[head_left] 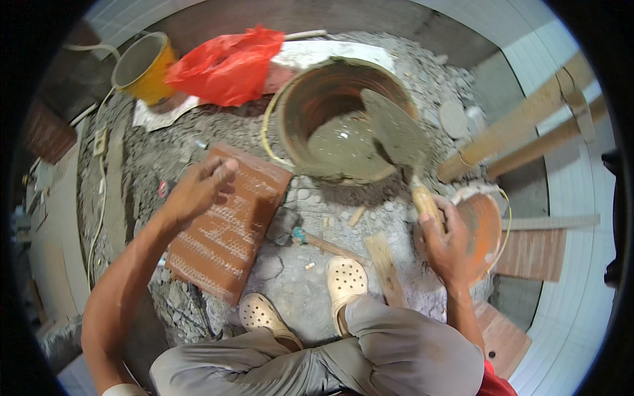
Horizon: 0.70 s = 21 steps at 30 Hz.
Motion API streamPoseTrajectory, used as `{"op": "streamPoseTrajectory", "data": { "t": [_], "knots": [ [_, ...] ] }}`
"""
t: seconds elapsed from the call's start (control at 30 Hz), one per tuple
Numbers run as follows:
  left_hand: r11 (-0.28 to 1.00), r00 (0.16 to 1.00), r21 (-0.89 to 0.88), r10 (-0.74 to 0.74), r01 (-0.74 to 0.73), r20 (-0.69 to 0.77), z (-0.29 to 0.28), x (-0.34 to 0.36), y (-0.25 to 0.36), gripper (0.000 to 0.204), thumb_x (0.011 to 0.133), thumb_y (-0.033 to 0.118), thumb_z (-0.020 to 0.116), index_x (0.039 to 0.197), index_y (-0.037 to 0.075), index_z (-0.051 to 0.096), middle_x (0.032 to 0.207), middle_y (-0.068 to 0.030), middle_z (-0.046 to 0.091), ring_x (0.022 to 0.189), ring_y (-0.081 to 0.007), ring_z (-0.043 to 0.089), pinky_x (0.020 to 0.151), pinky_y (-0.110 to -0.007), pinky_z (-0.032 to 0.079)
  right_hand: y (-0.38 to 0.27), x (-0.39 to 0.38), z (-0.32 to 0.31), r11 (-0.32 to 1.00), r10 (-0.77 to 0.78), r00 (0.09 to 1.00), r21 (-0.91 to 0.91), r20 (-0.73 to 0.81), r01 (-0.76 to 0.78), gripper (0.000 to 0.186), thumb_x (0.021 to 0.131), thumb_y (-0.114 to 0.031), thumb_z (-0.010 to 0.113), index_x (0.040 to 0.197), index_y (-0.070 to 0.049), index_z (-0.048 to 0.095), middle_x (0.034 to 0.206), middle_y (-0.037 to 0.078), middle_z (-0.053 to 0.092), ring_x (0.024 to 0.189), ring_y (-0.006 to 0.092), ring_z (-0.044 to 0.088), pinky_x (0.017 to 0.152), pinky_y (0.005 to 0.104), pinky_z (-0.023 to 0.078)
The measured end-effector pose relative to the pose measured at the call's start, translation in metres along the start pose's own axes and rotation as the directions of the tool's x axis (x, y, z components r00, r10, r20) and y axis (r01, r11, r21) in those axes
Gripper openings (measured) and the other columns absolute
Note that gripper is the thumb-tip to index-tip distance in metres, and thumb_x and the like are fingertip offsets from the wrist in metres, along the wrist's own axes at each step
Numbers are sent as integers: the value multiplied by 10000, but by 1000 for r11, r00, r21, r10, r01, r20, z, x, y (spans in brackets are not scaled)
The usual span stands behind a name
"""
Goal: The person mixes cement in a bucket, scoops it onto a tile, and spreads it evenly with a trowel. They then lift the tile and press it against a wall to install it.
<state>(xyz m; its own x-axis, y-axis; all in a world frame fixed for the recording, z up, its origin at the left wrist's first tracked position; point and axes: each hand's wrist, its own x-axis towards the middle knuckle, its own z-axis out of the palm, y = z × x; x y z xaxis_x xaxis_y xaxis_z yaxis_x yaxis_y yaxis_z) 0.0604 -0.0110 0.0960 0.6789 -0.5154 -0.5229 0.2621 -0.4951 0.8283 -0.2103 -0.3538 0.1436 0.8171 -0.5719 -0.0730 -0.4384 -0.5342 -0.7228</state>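
My right hand (444, 234) grips the wooden handle of a trowel (394, 129). Its blade is coated in wet grey mortar and reaches over the right rim of a large bucket (287, 125). Inside the bucket lies more wet mortar (343, 138). My left hand (206, 188) is over the left side of a reddish-brown tile (231, 228), fingers loosely bent and apart, with nothing seen in them. Whether it touches the tile, I cannot tell. The tile's ridged face is upward, with pale marks across it.
A hammer (337, 249) and a wood strip (385, 270) lie by my feet. An orange bowl-shaped bucket (479, 231) stands beside my right hand. Wooden poles (522, 119) lean at the right. Behind are a yellow bucket (148, 69) and a red plastic bag (228, 66). Rubble covers the ground.
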Motion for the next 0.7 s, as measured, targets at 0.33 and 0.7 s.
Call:
{"op": "streamPoseTrajectory", "data": {
  "t": [0.33,0.7],
  "knots": [
    [931,984,-345,-157,119,-83,79,87,-3,613,1052,526,517,1357,-6,518,1117,-101,567,985,-237,642,819,-395,544,35,-13,40,993,-109,993,-43,-53,107,493,966,-310,645,1273,49,504,898,321,679,820,515,673,721,554,524],
    [877,986,-453,-164,159,28,75,84,-13,625,1063,584,429,1346,31,500,1063,-101,579,1018,-298,655,939,-474,537,23,-2,30,986,-133,990,-111,-41,128,406,986,-255,643,1263,33,568,1088,265,667,982,430,665,862,460,513]
  ]
}}
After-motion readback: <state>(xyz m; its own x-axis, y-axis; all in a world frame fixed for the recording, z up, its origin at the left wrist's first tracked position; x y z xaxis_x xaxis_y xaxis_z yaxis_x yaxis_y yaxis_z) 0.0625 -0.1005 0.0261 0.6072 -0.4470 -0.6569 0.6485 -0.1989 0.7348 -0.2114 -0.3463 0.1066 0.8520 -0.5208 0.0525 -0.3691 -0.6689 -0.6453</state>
